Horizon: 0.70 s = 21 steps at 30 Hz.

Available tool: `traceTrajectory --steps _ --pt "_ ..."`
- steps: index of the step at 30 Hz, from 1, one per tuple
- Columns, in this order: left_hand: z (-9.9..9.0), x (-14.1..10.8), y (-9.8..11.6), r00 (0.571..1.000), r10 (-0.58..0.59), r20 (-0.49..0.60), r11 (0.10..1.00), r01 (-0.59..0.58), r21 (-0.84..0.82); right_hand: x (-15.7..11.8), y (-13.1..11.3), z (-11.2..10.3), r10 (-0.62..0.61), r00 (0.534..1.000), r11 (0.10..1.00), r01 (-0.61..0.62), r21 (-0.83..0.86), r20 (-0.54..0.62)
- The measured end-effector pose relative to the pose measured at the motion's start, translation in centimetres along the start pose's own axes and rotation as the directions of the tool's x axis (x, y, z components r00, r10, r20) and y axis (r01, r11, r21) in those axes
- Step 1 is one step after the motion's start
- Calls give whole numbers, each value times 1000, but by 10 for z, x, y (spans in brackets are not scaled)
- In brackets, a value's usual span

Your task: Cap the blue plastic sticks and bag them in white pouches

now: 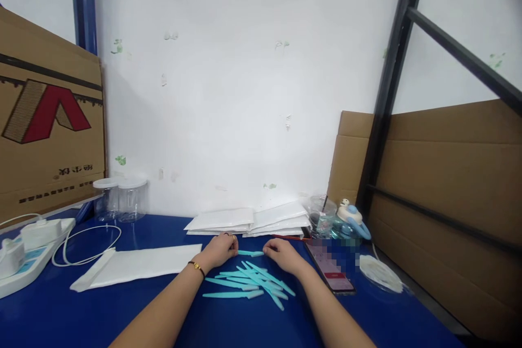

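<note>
A single turquoise stick-like tool (250, 253) lies level between my two hands, beyond a loose pile of similar turquoise tools (256, 281) on the blue table (236, 326). My left hand (221, 250), with a ring and a dark bracelet, has its fingers closed at the tool's left end. At the right end, the thumb and fingertips of my right hand (282, 253) are pinched together. White packets (222, 220) are stacked just behind my hands. One long white packet (142, 266) lies flat to the left of my left hand.
A phone (331, 269) lies right of my right forearm, near a clear cup (322, 215), a blue-and-white bottle (350, 223) and a white round item (381, 273). At left are a power strip (35, 261), a cable (67, 261) and lidded jars (132, 201). Cardboard flanks both sides.
</note>
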<state>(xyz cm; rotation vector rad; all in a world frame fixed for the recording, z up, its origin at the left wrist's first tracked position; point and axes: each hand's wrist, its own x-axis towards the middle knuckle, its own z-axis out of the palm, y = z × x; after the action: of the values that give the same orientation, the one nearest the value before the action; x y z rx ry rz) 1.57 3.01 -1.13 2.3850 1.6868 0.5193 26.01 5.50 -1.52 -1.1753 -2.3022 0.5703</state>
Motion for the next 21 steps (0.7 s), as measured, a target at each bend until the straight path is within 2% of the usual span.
traceTrajectory --steps 4,8,13,15,18,21 --pt "-1 -8 1 1000 -13 -10 999 13 -38 1 0 16 -66 996 996 70 55 -64" --pt "-1 -6 -1 999 -22 -27 999 22 -27 -1 4 13 -157 986 984 162 76 -64" --pt "-4 -3 -15 995 -77 -70 997 78 1 -7 24 -5 -32 997 995 39 91 -73" --pt "-4 -4 -15 993 -66 -94 998 65 -10 -10 31 -9 11 998 997 -6 74 -67" --pt "-3 -6 -2 994 33 -107 993 -45 -108 -13 36 -14 45 996 998 -42 38 -81" --pt "2 -6 20 991 133 -16 976 -134 -175 -15 32 -21 61 993 998 -61 10 -96"
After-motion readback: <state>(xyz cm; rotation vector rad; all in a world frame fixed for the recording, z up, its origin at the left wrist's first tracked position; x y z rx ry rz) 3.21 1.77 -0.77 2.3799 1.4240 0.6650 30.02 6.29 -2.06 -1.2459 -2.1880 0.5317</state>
